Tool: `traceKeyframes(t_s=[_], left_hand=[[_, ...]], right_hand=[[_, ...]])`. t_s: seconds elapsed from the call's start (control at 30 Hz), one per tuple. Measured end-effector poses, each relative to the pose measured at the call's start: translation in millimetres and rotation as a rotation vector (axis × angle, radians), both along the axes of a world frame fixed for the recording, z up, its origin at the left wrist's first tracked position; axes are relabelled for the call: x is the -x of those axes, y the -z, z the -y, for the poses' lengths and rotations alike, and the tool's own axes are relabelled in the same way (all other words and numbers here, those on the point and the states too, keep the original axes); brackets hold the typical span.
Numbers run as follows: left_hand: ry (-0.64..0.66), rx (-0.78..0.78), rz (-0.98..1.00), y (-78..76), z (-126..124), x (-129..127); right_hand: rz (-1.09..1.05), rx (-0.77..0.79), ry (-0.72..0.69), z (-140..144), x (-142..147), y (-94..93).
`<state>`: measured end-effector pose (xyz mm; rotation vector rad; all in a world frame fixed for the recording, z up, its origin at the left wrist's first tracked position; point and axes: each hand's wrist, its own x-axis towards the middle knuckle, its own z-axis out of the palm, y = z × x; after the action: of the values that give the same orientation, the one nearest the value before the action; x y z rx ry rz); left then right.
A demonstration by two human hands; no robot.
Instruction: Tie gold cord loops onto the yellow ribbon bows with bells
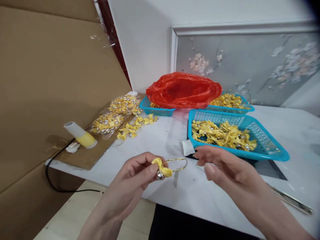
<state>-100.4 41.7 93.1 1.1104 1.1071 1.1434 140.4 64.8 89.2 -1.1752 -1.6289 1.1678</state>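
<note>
My left hand (140, 175) pinches a yellow ribbon bow with a silver bell (162, 170) between thumb and fingers. From the bow a loop of gold cord (178, 165) sticks out to the right, toward my other hand. My right hand (225, 170) hovers apart from it, thumb and fingertips separated. A thin line shows by the right thumb; I cannot tell whether it is a thread or an edge. Behind that hand stands a blue basket (271, 141) holding a pile of similar yellow bows (225, 135) with bells.
A small white piece (188, 147) lies beside the basket. Farther back are a red plastic bag (183, 90) and more blue baskets (160, 111). Bagged bows (107, 123), a loose row of bows (135, 126) and a white-yellow cylinder (81, 135) lie left. Metal tweezers-like tool (292, 200) lies right.
</note>
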Motion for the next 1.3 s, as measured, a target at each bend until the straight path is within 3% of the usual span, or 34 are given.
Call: traceKeyframes(t_s=[0.1,0.27,0.53,0.87,1.1,1.3], left_hand=[[0.092,0.100,0.219,-4.8,2.6,-12.9],[0.141,0.135,0.276,-2.1,-0.7,-19.0],[0.292,0.098,0.303,5.6,-2.2,-18.4],[0.328,0.079,0.229,4.6,-0.1,-19.6],[0.342,0.045,0.240,7.1,-1.7,-16.3],[0.345,0.043,0.233,8.8,-3.8,-17.1]], right_hand=[[-0.224,0.110,-0.104,-3.0,9.6,-9.4],[-0.466,0.341,-0.187,-4.4,13.3,-4.2],[-0.767,0.441,-0.182,-7.1,20.1,2.9],[-0.721,0.386,-0.139,-1.0,23.9,2.8],[-0.800,0.496,-0.318,-1.6,13.4,2.4],[-1.038,0.644,-0.396,-2.2,13.5,5.5]])
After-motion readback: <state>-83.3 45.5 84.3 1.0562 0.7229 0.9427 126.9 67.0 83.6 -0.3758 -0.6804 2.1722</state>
